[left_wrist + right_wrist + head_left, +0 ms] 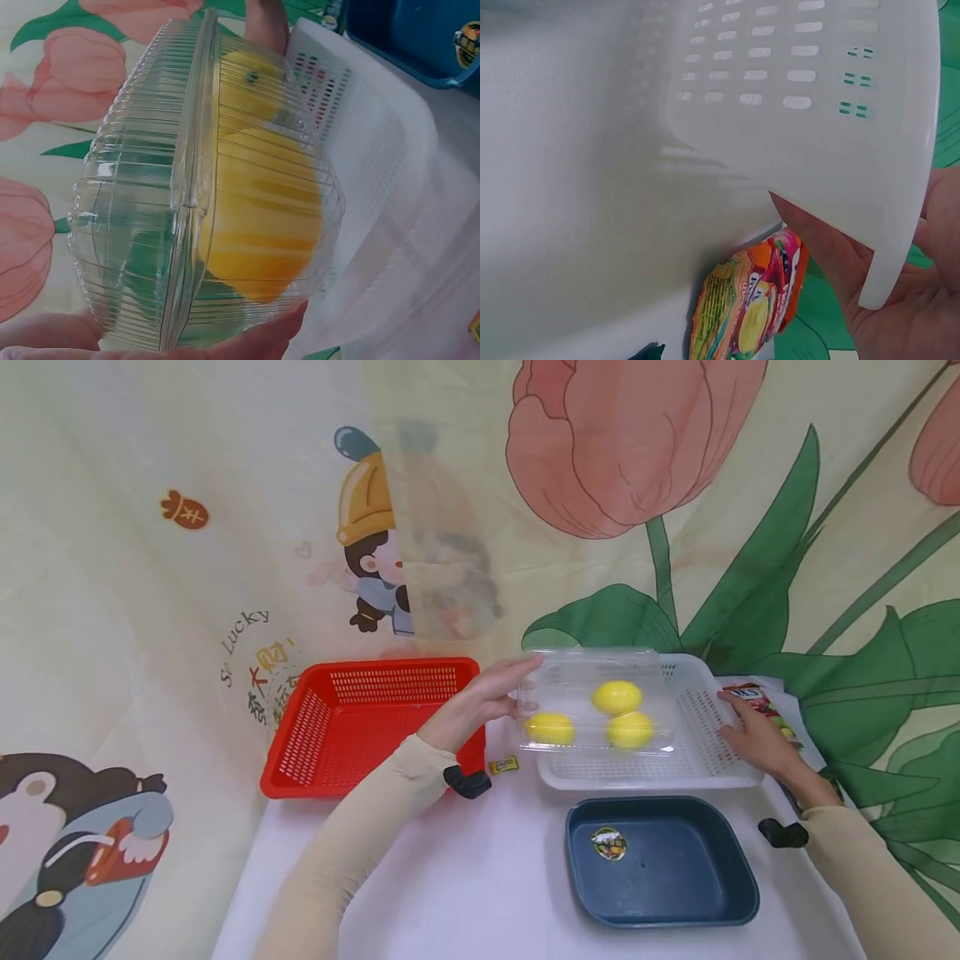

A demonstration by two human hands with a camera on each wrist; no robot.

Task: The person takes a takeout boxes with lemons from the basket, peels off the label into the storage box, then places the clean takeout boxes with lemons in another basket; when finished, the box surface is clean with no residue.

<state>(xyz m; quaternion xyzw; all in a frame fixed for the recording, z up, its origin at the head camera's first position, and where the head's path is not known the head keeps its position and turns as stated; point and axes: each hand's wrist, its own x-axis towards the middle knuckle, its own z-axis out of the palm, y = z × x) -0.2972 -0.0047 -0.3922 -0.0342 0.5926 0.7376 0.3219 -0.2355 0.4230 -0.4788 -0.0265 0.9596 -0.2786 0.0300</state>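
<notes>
My left hand (487, 693) holds the left end of a clear plastic clamshell box (581, 664), thumb and fingers on either side of it. Yellow lemons (617, 697) show through its ridged wall; in the left wrist view one large lemon (266, 214) sits in the half nearer the basket. The box is over a white perforated basket (705, 718). On that basket's right rim my right hand (761, 743) has its grip; in the right wrist view, fingers (817, 240) reach beneath the rim. Part of the basket is seen only through the box.
A red perforated basket (375, 735) stands on the left. Nearer me is a dark blue tub (660, 868) with a round sticker. A small yellow wrapped packet (503, 765) lies between the baskets. Right of the white basket lies a colourful snack bag (754, 300). Printed cloth hangs behind.
</notes>
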